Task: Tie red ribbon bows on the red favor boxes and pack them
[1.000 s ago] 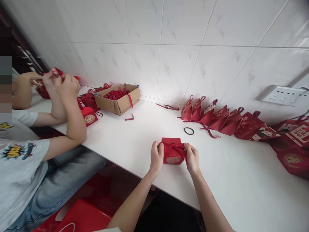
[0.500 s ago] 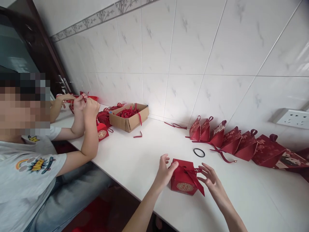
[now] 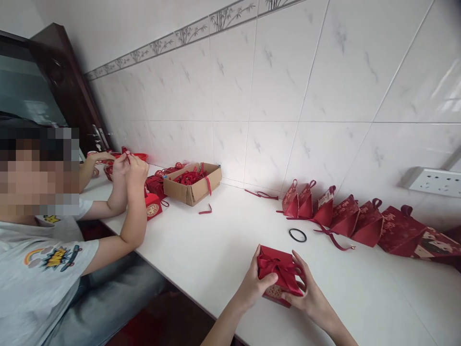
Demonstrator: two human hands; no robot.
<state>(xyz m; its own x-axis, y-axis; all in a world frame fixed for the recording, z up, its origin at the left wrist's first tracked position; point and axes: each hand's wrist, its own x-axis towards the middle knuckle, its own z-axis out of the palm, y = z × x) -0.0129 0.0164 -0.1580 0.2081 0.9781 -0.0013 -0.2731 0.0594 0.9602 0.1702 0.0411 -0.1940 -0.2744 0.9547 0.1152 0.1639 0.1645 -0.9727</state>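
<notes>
A small red gift box (image 3: 279, 274) with a red ribbon bow on its top rests near the front edge of the white counter (image 3: 216, 240). My left hand (image 3: 257, 284) grips its left side, thumb across the top. My right hand (image 3: 310, 295) cups its right side, fingers curled round the corner. Both hands are closed on the box.
A black hair band (image 3: 297, 235) lies just behind the box. A row of red gift bags (image 3: 345, 216) leans on the tiled wall. A cardboard box of red ribbons (image 3: 192, 182) stands at the left. Another person (image 3: 54, 250) sits at the left, handling a red box. A wall socket (image 3: 430, 181) is at the right.
My hands were off the box half a second ago with fingers spread; now both hold it and it has tilted toward me. The camera has tipped upward since a second ago.
</notes>
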